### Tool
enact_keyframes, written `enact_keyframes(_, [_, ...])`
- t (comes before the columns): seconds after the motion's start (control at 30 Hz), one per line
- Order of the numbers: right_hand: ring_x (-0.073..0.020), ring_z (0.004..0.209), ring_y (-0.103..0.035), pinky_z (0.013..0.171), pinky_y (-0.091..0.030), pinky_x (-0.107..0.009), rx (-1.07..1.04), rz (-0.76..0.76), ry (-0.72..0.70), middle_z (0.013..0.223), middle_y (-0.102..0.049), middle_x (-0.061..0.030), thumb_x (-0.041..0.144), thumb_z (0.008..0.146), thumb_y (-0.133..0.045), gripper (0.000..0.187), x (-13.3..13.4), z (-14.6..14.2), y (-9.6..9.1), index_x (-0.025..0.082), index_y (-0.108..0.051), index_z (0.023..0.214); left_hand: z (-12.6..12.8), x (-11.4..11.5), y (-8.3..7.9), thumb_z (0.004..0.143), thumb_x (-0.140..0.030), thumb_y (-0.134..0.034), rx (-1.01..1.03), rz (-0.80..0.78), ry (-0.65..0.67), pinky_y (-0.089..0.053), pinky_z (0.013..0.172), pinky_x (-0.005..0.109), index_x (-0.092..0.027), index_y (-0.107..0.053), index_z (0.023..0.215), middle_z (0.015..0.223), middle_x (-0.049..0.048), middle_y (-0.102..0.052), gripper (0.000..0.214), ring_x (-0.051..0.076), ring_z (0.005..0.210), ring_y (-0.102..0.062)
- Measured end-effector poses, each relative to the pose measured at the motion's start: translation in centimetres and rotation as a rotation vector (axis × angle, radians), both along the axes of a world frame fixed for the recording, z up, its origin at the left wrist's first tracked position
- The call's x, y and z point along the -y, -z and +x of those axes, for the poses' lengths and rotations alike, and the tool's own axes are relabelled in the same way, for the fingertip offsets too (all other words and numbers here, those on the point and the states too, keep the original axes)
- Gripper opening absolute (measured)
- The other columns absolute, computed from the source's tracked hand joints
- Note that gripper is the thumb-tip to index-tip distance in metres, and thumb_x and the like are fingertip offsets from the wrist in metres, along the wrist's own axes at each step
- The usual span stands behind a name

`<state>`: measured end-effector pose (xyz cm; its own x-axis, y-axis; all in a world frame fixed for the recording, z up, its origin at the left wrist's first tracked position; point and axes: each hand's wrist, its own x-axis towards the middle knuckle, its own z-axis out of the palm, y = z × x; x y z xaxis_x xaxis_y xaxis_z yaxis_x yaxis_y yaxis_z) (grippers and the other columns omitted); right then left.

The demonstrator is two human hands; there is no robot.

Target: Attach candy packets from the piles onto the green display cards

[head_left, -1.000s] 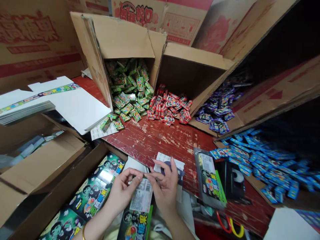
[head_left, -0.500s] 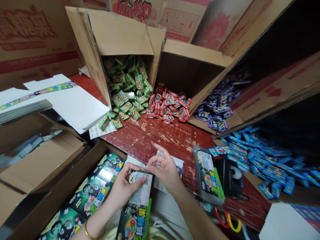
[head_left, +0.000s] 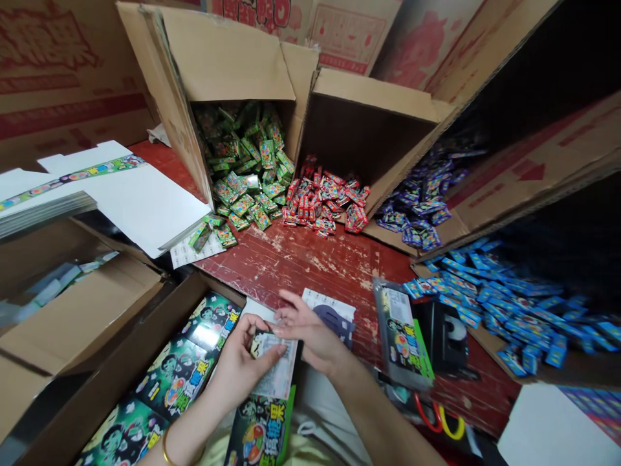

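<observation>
My left hand (head_left: 241, 364) pinched the top of a printed packet (head_left: 272, 395) while my right hand (head_left: 310, 331) touched its upper edge with open fingers, above the red table (head_left: 315, 265) where 4 tipped cartons spilled green sweets (head_left: 245, 178), red sweets (head_left: 325, 200), purple sweets (head_left: 417, 210) and blue sweets (head_left: 504, 304).

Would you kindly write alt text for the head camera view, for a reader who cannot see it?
Two bare hands meet over a dark printed packet: the left hand grips its top and the right hand touches it from above. On the worn red table beyond, tipped cardboard boxes spill green packets, red packets, purple packets and blue packets.
</observation>
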<state>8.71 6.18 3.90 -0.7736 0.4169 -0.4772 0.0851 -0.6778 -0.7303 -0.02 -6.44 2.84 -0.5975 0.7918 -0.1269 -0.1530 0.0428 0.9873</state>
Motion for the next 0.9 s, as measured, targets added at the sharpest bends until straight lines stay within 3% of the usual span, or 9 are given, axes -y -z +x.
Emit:
enact_keyframes(0.1, [-0.0115,0.063,-0.060,0.059,-0.042,-0.022,0.043,-0.160,-0.079,0.073,-0.064,0.0028,0.017,0.059,-0.073,0.061,0.1,-0.2,0.5,0.017,-0.050,0.116,0.3,0.3,0.2,0.068,-0.026,-0.075,0.108,-0.017,-0.020,-0.047,0.065,0.024,-0.026,-0.045,0.090,0.076,-0.0056,-0.056,0.037,0.014,0.071,-0.057])
enact_keyframes(0.2, [-0.0134,0.067,-0.062,0.061,-0.044,-0.023,0.013,0.076,-0.104,0.073,-0.066,0.0016,0.027,0.066,-0.075,0.065,-0.3,0.1,1.3,0.019,-0.046,0.124,0.4,0.7,0.8,0.064,-0.026,-0.079,0.213,-0.061,0.006,-0.051,0.066,0.028,-0.026,-0.045,0.104,0.084,-0.0018,-0.063,0.053,0.017,0.072,-0.062])
enact_keyframes(0.3, [-0.0140,0.062,-0.061,0.058,-0.044,-0.023,-0.005,0.382,-0.114,0.066,-0.065,0.0048,0.026,0.060,-0.082,0.076,-2.3,0.8,2.0,0.022,-0.046,0.127,-0.1,1.9,1.1,0.056,-0.028,-0.084,0.318,-0.122,0.230,-0.053,0.070,0.033,-0.021,-0.060,0.095,0.082,0.0032,-0.069,0.046,0.021,0.074,-0.065])
enact_keyframes(0.4, [-0.0163,0.059,-0.062,0.056,-0.048,-0.027,0.016,0.447,0.131,0.065,-0.066,0.0032,0.035,0.062,-0.080,0.072,-5.0,1.7,1.9,0.021,-0.049,0.125,-1.6,3.4,1.0,0.054,-0.046,-0.082,0.467,-0.132,0.345,-0.055,0.064,0.038,-0.020,-0.069,0.075,0.073,0.0070,-0.071,0.035,0.026,0.070,-0.067])
enact_keyframes(0.47, [-0.0189,0.063,-0.065,0.060,-0.050,-0.031,-0.007,0.447,0.351,0.070,-0.068,-0.0002,0.041,0.065,-0.077,0.072,-5.5,2.3,1.6,0.021,-0.047,0.128,-2.6,3.9,1.1,0.051,-0.059,-0.079,0.560,-0.053,0.227,-0.055,0.070,0.044,-0.022,-0.071,0.080,0.088,0.0114,-0.072,0.048,0.032,0.082,-0.068])
enact_keyframes(0.53, [-0.0222,0.069,-0.066,0.064,-0.052,-0.036,-0.051,0.440,0.455,0.075,-0.070,-0.0036,0.044,0.068,-0.075,0.075,-4.4,2.9,1.7,0.022,-0.043,0.132,-3.2,3.3,1.2,0.048,-0.062,-0.079,0.585,0.054,0.034,-0.054,0.081,0.047,-0.024,-0.069,0.094,0.104,0.0123,-0.070,0.061,0.034,0.097,-0.065])
enact_keyframes(0.7, [-0.0290,0.079,-0.068,0.065,-0.054,-0.043,-0.148,0.397,0.208,0.090,-0.071,-0.0100,0.041,0.062,-0.081,0.083,1.5,4.7,3.1,0.027,-0.041,0.134,-3.1,0.1,1.1,0.061,-0.048,-0.079,0.471,0.073,-0.406,-0.055,0.079,0.042,-0.020,-0.060,0.108,0.092,0.0061,-0.073,0.058,0.028,0.084,-0.069])
enact_keyframes(0.8, [-0.0293,0.095,-0.066,0.081,-0.052,-0.049,-0.171,0.554,0.224,0.109,-0.067,-0.0116,0.038,0.067,-0.078,0.081,2.8,4.6,2.2,0.031,-0.036,0.136,-2.2,-0.2,0.9,0.064,-0.039,-0.079,0.271,0.025,-0.462,-0.055,0.077,0.038,-0.025,-0.044,0.125,0.095,0.0033,-0.071,0.071,0.023,0.082,-0.069])
enact_keyframes(0.9, [-0.0253,0.114,-0.058,0.100,-0.041,-0.050,-0.129,0.782,0.311,0.124,-0.061,-0.0102,0.031,0.078,-0.069,0.068,2.9,3.4,1.0,0.032,-0.033,0.136,-0.5,0.5,1.3,0.067,-0.039,-0.076,0.059,0.016,-0.388,-0.050,0.090,0.036,-0.028,-0.035,0.133,0.114,0.0070,-0.063,0.078,0.024,0.102,-0.063])
